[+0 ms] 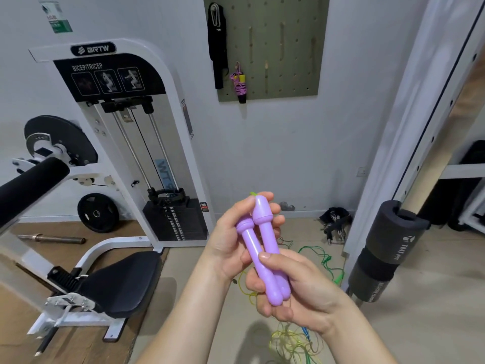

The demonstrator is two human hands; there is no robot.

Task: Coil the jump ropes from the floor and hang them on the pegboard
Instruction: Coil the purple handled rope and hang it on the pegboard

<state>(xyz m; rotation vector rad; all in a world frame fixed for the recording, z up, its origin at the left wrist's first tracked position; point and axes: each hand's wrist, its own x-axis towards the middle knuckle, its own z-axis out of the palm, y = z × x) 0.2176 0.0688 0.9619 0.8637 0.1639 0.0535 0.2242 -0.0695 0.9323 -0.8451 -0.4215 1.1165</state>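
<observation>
Two purple jump-rope handles (263,248) lie side by side, held upright in front of me. My left hand (231,240) cups their upper ends, fingers curled behind the knobs. My right hand (296,287) grips the lower ends, thumb pressed across both. A thin green cord shows at the top of the handles. The green-grey pegboard (288,48) hangs on the wall ahead, with a coiled pink rope (240,85) on a peg at its lower left. Green ropes (322,258) and yellow ropes (294,342) lie tangled on the floor below my hands.
A white bicep/tricep machine (126,143) with a black seat (118,282) fills the left. A black strap (217,43) hangs at the pegboard's upper left. A white rack post with black foam pads (385,248) stands at right. Black gear (336,222) lies by the wall.
</observation>
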